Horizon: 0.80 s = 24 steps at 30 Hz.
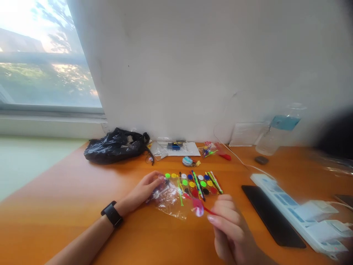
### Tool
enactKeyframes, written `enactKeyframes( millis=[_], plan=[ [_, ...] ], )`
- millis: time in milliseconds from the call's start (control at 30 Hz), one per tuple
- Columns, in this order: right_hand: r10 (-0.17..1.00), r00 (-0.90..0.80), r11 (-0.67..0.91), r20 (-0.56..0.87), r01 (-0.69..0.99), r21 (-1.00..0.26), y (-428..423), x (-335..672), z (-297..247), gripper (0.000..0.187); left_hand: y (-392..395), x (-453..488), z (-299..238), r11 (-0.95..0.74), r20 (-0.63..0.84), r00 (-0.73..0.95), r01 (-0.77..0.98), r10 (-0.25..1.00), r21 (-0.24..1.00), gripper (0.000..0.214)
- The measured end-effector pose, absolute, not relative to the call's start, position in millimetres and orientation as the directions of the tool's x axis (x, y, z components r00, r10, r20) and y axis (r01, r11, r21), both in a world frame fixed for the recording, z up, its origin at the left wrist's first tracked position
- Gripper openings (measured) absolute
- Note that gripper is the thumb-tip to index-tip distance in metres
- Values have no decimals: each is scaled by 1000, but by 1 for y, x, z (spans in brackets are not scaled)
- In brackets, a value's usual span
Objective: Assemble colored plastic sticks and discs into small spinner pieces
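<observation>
My left hand (151,187), a black watch on its wrist, is closed on the edge of a clear plastic bag (172,202) lying on the table. Small dark and pale pieces show inside the bag near my fingers. My right hand (230,224) is raised in a pinch on a thin red strip (209,211). A blurred pink and whitish piece (198,208) shows at the strip's far end; its kind is unclear. Beyond both hands lie rows of coloured round discs (203,183) and slim arrow-shaped pieces (216,182), partly behind the bag.
A black plastic bag (116,145) sits at the back left. Along the wall are a white sheet (190,149), a small round tin (187,161) and a clear bottle (271,136). To the right lie a black phone (273,215) and a white power strip (286,206) with plugs.
</observation>
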State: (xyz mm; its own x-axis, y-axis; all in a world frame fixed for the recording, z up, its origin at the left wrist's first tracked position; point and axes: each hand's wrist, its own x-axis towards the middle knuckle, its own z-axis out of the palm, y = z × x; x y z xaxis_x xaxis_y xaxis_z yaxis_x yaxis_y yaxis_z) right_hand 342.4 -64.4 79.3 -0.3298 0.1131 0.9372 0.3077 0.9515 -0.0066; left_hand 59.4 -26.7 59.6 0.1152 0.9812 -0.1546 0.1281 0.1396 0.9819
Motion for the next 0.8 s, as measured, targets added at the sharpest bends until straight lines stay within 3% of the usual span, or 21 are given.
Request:
enactKeyframes(
  millis=[200,333,500,800],
  plan=[
    [220,-460,952,860,294,-87,-61,335,71,44,-28,61,61,105,-126,119,168,985,980,49],
    [231,-505,943,832,326,-64,-62,331,73,46,-25,59,57,86,-117,170,182,978,980,49],
    [235,-524,931,819,363,-35,-65,328,76,41,-26,59,58,100,-129,201,150,971,984,48],
    [262,-486,938,834,333,-101,-65,331,69,32,-28,56,58,190,-198,205,57,959,980,46]
  ],
)
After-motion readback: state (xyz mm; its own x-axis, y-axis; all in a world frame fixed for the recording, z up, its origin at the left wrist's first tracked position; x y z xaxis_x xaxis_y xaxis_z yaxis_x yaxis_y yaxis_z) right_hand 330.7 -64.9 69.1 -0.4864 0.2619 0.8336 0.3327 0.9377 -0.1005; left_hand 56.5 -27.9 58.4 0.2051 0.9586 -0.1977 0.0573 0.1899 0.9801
